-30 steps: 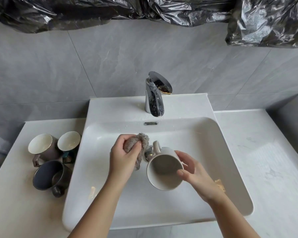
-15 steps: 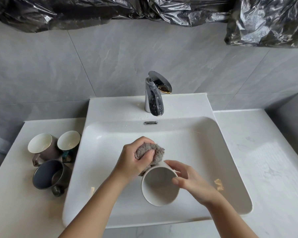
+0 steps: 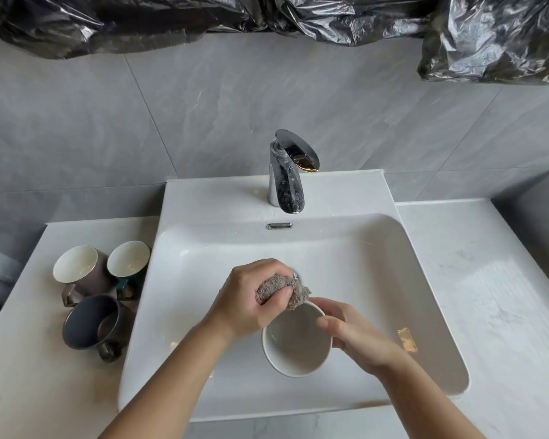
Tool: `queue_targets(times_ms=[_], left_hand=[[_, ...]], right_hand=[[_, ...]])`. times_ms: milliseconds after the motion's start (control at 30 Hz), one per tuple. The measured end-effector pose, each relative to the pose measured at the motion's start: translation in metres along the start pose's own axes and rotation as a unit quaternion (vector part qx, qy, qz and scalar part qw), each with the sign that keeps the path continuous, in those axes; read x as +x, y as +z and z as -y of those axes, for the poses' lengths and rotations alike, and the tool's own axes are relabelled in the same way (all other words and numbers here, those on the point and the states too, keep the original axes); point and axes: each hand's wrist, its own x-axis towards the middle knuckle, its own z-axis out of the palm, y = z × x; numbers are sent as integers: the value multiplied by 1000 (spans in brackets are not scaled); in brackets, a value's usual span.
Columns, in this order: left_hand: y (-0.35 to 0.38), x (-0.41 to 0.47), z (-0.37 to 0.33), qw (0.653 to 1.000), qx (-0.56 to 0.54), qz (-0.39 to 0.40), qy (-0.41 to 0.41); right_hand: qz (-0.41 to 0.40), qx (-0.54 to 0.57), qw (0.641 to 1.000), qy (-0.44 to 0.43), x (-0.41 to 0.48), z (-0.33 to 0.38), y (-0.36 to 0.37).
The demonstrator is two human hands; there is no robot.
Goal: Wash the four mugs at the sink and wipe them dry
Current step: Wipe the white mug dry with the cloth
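Over the white ceramic sink (image 3: 393, 248), the left hand (image 3: 248, 305) clutches a bunched grey cloth (image 3: 282, 291) against the rim of a white ceramic mug (image 3: 295, 343). The right hand (image 3: 355, 335) grips that mug's side.

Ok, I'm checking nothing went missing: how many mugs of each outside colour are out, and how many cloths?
white mug: 1
brown mug: 1
teal mug: 1
dark grey mug: 1
grey cloth: 1
Total: 5

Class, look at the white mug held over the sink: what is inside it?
The mug looks empty inside. The cloth in the left hand hides its far rim; the right hand covers its right side.
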Motion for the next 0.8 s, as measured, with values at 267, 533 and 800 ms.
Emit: queue_targets(times_ms=[267, 533, 800], left_hand=[[12, 0, 5, 940, -232, -100, -227], [-2, 1, 4, 984, -112, 11, -136], [0, 8, 1, 978, -148, -11, -148]], right_hand=[[30, 68, 997, -11, 0, -4, 9], [10, 26, 1000, 15, 0, 4, 5], [10, 37, 999, -3, -4, 8, 6]])
